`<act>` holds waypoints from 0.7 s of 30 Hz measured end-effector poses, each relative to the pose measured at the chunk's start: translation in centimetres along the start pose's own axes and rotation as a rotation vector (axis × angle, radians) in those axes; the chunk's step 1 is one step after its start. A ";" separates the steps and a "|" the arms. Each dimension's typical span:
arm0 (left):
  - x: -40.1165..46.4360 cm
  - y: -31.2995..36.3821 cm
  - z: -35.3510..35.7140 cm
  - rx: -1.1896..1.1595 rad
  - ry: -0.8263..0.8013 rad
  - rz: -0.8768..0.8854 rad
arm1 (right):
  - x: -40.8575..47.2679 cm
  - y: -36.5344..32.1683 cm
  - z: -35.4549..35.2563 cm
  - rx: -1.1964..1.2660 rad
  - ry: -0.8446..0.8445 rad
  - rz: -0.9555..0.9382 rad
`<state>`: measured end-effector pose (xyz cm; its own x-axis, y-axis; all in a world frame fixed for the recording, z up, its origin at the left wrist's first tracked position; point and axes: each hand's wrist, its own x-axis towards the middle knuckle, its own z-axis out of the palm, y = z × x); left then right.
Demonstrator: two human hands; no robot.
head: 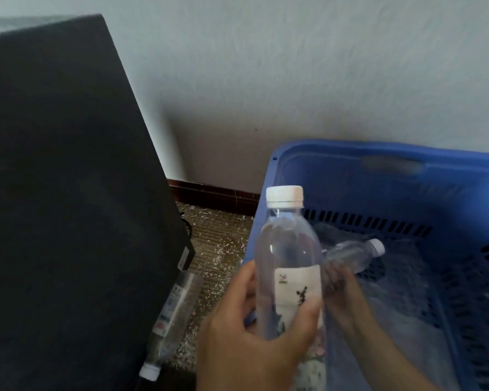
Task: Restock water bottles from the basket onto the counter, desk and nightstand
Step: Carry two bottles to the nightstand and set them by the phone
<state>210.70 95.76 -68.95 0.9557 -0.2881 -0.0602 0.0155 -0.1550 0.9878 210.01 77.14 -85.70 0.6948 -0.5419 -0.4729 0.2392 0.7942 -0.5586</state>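
My left hand (254, 328) grips a clear water bottle (288, 258) with a white cap and white label, held upright over the left rim of the blue basket (350, 176). My right hand (342, 292) reaches into the basket and holds the lower end of a second bottle (356, 253), which lies tilted with its white cap pointing right. The right hand is blurred and partly hidden behind the upright bottle.
A large black surface (62, 179) fills the left side. Another water bottle (170, 320) lies on the littered floor (218, 244) between it and the basket, cap toward me. A pale wall with a dark baseboard (212, 193) stands behind.
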 end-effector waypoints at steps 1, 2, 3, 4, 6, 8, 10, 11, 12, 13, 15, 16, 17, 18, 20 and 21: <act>0.1 0.1 0.0 -0.060 -0.001 -0.034 | -1.5 -1.0 0.7 0.031 -0.076 0.013; 0.2 0.3 -0.1 -0.157 0.024 -0.088 | -3.6 -2.1 2.2 0.034 -0.170 0.052; 0.2 0.7 -0.4 -0.233 0.046 -0.161 | -5.6 -3.2 3.8 -0.006 -0.230 0.065; 0.2 1.3 -0.8 -0.281 0.075 -0.229 | -7.5 -4.6 5.5 -0.036 -0.286 0.086; -0.5 3.9 -2.1 -0.320 0.105 -0.317 | -11.6 -7.6 9.4 -0.054 -0.354 0.109; -1.8 7.5 -3.9 -0.338 0.129 -0.366 | -16.4 -10.2 13.3 -0.068 -0.345 0.125; -3.1 12.0 -6.1 -0.311 0.123 -0.371 | -21.3 -12.4 17.4 -0.047 -0.324 0.174; -3.7 14.4 -7.0 -0.291 0.103 -0.361 | -23.5 -13.2 19.2 -0.036 -0.302 0.200; -4.3 16.7 -7.7 -0.292 0.072 -0.345 | -25.5 -13.8 20.7 -0.024 -0.282 0.224; -4.8 19.4 -8.4 -0.290 0.031 -0.333 | -27.7 -14.7 22.6 -0.033 -0.270 0.242; -5.6 24.7 -9.7 -0.261 -0.022 -0.302 | -31.3 -16.4 25.7 -0.060 -0.232 0.268; -6.0 27.2 -10.3 -0.240 -0.047 -0.282 | -33.0 -17.2 27.0 -0.074 -0.213 0.287; -6.3 29.7 -10.8 -0.229 -0.064 -0.268 | -34.7 -18.2 28.5 -0.100 -0.182 0.309; -6.6 31.8 -11.5 -0.231 -0.078 -0.266 | -36.1 -19.0 29.6 -0.119 -0.146 0.329; -7.0 35.9 -12.8 -0.236 -0.107 -0.260 | -38.4 -20.8 31.9 -0.162 -0.103 0.320; -7.2 37.8 -13.3 -0.228 -0.116 -0.258 | -39.9 -21.9 33.5 -0.213 -0.094 0.301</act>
<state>208.30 104.57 -29.29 0.8725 -0.3740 -0.3145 0.3294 -0.0252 0.9439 199.73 90.64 -31.79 0.7743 -0.2577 -0.5780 -0.1244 0.8336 -0.5382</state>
